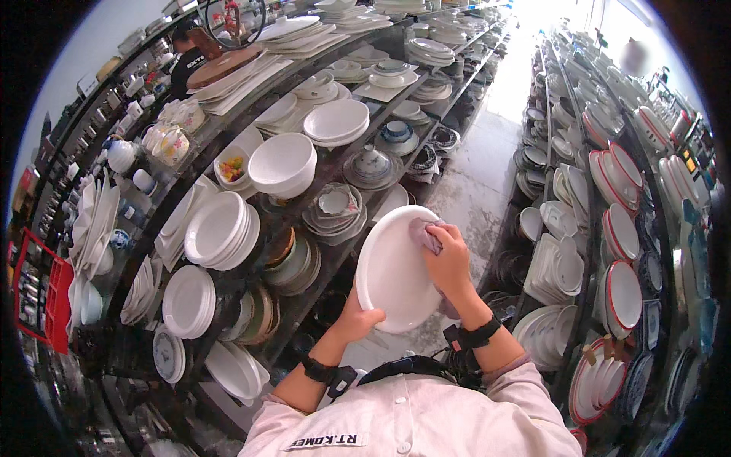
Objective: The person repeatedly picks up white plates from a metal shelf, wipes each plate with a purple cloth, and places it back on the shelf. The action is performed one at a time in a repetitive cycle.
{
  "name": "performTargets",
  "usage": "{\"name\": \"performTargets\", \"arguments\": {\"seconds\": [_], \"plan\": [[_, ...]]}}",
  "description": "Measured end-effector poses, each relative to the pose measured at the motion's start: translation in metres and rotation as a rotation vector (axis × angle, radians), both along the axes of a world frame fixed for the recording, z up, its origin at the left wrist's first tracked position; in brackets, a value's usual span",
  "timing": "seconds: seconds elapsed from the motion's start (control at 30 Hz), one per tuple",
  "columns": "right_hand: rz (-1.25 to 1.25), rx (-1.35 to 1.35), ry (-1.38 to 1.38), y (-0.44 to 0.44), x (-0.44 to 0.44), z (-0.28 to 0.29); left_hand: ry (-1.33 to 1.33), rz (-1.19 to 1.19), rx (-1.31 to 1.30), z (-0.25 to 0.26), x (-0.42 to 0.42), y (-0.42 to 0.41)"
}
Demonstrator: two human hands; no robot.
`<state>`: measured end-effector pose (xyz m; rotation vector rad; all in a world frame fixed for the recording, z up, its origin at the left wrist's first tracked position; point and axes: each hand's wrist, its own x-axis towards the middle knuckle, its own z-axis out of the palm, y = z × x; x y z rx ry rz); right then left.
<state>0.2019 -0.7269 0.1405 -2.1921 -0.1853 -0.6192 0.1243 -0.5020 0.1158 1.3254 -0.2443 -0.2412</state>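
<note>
A large white oval dish [391, 274] is held up before my chest, tilted so its inner face shows. My left hand [360, 317] grips its lower left rim, the thumb over the edge and the fingers hidden beneath. In my right hand [451, 257] is a bunched greyish-purple cloth [425, 234], pressed against the dish's upper right inner side. A loose end of the cloth hangs below that hand. Both wrists wear black straps.
Shelves of stacked crockery line both sides of a narrow aisle [485, 131]. Close on the left are white bowls [282, 163] and stacked oval plates [214, 228]. Red-rimmed plates [622, 294] stand to the right. Beyond the left shelves is another person [185, 63], partly hidden.
</note>
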Motion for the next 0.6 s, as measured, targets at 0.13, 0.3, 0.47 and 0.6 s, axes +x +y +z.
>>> {"name": "performTargets", "arguments": {"seconds": [0.13,0.3,0.47,0.6], "plan": [[0.132,0.141,0.005,-0.004,0.004,0.010,0.018,-0.020,0.023,-0.008,0.006,-0.021],[0.413,0.185,0.031,0.009,-0.007,0.020,0.028,0.035,-0.074,-0.020,0.022,-0.041],[0.676,0.176,0.132,0.013,-0.022,0.035,0.141,0.051,-0.383,0.005,0.028,-0.056],[0.774,-0.007,0.235,0.004,-0.022,0.041,0.169,0.051,-0.482,0.007,0.035,-0.044]]}}
